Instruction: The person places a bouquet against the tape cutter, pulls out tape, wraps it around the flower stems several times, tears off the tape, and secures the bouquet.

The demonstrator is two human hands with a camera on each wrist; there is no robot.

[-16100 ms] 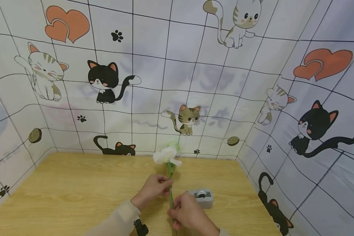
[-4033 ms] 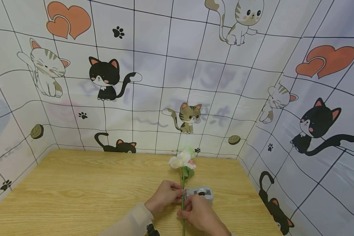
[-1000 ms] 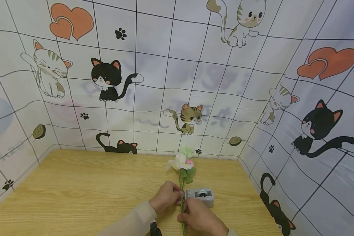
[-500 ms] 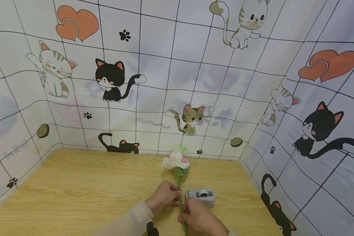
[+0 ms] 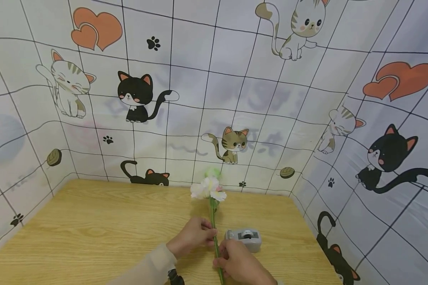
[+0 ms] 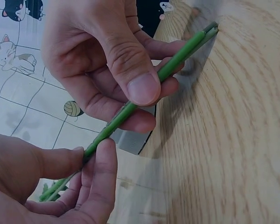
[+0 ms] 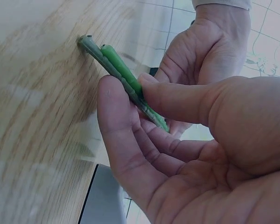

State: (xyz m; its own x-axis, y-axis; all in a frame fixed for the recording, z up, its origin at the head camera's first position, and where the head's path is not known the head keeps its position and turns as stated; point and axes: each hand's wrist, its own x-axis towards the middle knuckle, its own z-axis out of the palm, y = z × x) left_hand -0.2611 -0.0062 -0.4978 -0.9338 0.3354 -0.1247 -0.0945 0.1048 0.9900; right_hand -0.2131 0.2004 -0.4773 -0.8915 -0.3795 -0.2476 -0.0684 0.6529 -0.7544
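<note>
A small bunch of artificial flowers (image 5: pixel 208 188), with white, pale green and a little pink bloom, points away from me over the table. Its green stems (image 6: pixel 186 52) lie together, one darker and longer than the other at the cut ends. My left hand (image 5: pixel 193 236) pinches the stems between thumb and fingers below the blooms. Lower down, my right hand (image 5: pixel 240 261) grips them between thumb and fingers, close to the stem ends, as the right wrist view shows. A grey tape dispenser (image 5: pixel 254 242) stands just beyond my right hand, partly hidden by it.
The wood-grain table (image 5: pixel 110 221) extends to the left and behind the flowers. A white cloth wall (image 5: pixel 185 118) with a grid and cat pictures rises at the back and both sides. A black strap (image 5: pixel 175 277) shows at my left wrist.
Over the last second, the blooms have swung left and the bunch has turned, so less pink and leaf shows. My left hand has shifted slightly left with them. Both hands still hold the stems.
</note>
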